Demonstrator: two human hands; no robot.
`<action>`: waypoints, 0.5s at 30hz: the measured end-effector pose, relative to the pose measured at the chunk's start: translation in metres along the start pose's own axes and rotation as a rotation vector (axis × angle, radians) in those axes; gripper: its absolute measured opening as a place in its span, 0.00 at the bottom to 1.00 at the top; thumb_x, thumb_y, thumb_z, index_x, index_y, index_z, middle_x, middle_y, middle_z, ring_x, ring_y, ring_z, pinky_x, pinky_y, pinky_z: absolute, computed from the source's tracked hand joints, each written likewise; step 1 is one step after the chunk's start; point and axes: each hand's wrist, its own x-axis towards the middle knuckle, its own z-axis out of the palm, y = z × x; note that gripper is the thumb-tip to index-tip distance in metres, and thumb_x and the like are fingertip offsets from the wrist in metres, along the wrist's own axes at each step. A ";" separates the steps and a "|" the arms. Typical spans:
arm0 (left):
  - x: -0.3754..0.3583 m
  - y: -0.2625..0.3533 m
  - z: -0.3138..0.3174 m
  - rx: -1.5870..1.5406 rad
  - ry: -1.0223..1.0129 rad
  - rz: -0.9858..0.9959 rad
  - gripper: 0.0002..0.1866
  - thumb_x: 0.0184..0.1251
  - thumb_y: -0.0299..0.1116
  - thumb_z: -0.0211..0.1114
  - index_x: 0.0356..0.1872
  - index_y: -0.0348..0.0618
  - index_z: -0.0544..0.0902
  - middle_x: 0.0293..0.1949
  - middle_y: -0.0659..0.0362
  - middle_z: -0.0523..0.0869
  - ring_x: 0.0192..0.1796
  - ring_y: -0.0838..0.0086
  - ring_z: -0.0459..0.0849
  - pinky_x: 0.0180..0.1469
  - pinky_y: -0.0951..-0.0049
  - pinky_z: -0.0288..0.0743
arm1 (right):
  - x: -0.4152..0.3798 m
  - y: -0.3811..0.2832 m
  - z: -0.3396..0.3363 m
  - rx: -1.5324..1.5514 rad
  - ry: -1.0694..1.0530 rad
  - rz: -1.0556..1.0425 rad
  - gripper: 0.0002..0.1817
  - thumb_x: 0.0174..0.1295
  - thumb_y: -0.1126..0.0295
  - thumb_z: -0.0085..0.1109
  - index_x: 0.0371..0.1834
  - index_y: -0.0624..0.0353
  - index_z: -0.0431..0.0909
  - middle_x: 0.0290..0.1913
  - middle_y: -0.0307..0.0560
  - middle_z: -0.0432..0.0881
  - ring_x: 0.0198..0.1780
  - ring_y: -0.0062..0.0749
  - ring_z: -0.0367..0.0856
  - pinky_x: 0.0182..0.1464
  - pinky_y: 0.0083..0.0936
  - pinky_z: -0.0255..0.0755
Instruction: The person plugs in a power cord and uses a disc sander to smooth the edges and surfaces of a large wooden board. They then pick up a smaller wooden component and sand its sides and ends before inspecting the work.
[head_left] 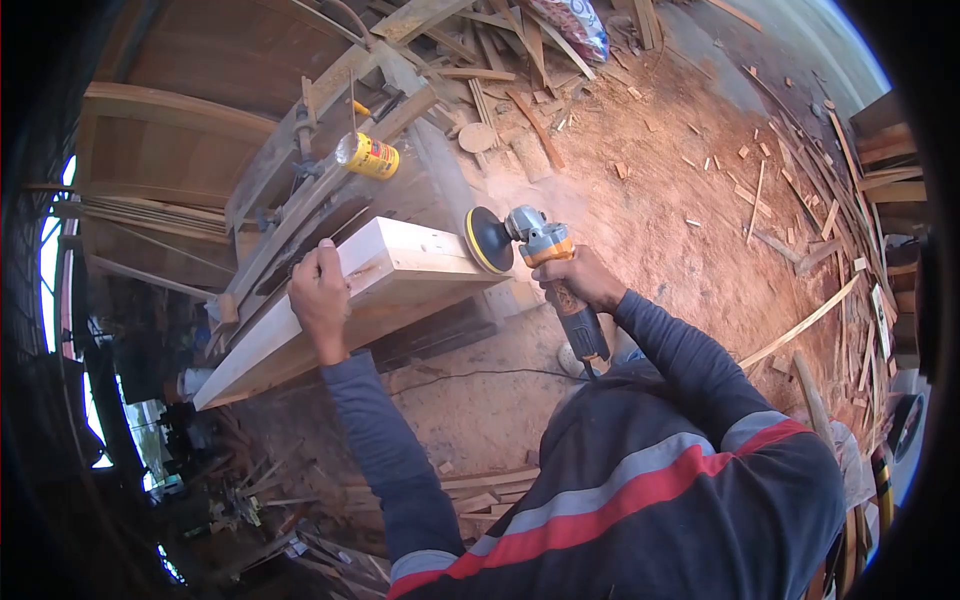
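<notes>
My right hand (582, 279) is wrapped around the body of an orange and black angle grinder (566, 300). Its round sanding disc (489, 240), black with a yellow rim, stands on edge against the near right end of a pale wooden piece (425, 245). That piece is long and boxy, lying slanted across the workbench. On its left part, my left hand (320, 295) grips the upper edge, thumb and fingers bent over the wood. Beyond the wood, a yellow tin (370, 156) lies tilted on the bench.
A wooden workbench (440, 170) with clamps and beams stands at the left. Sawdust and offcuts cover the floor (660, 200). A dark power cord (480, 374) crosses below the bench. Long strips of wood (800, 320) lie at the right, and a plastic bag (575, 25) sits at the back.
</notes>
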 end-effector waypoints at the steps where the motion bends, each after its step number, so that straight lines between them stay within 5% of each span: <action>1: 0.001 -0.003 0.002 -0.007 0.000 -0.009 0.21 0.77 0.45 0.56 0.36 0.36 0.88 0.33 0.43 0.88 0.42 0.44 0.84 0.48 0.50 0.74 | 0.000 -0.001 -0.001 0.030 0.017 -0.028 0.17 0.56 0.65 0.72 0.43 0.64 0.82 0.33 0.44 0.84 0.29 0.27 0.84 0.33 0.27 0.80; 7: 0.006 0.009 -0.010 -0.046 -0.143 -0.017 0.25 0.76 0.47 0.50 0.39 0.34 0.88 0.38 0.36 0.87 0.44 0.38 0.85 0.49 0.48 0.75 | 0.000 -0.034 -0.003 0.126 -0.032 -0.207 0.17 0.60 0.64 0.68 0.45 0.64 0.79 0.33 0.46 0.83 0.30 0.30 0.84 0.35 0.29 0.81; 10: 0.012 0.010 0.001 0.178 -0.079 -0.059 0.27 0.74 0.48 0.49 0.38 0.31 0.86 0.37 0.33 0.85 0.42 0.36 0.85 0.48 0.46 0.74 | -0.006 -0.042 0.008 0.140 -0.092 -0.207 0.19 0.60 0.64 0.71 0.49 0.64 0.81 0.34 0.43 0.83 0.31 0.27 0.84 0.37 0.27 0.81; 15: 0.008 0.013 0.003 0.103 -0.030 -0.084 0.26 0.72 0.48 0.51 0.34 0.31 0.84 0.34 0.33 0.83 0.41 0.35 0.84 0.46 0.47 0.74 | -0.013 -0.031 0.024 0.080 -0.172 -0.152 0.19 0.60 0.64 0.72 0.48 0.65 0.83 0.35 0.43 0.84 0.33 0.26 0.85 0.39 0.27 0.81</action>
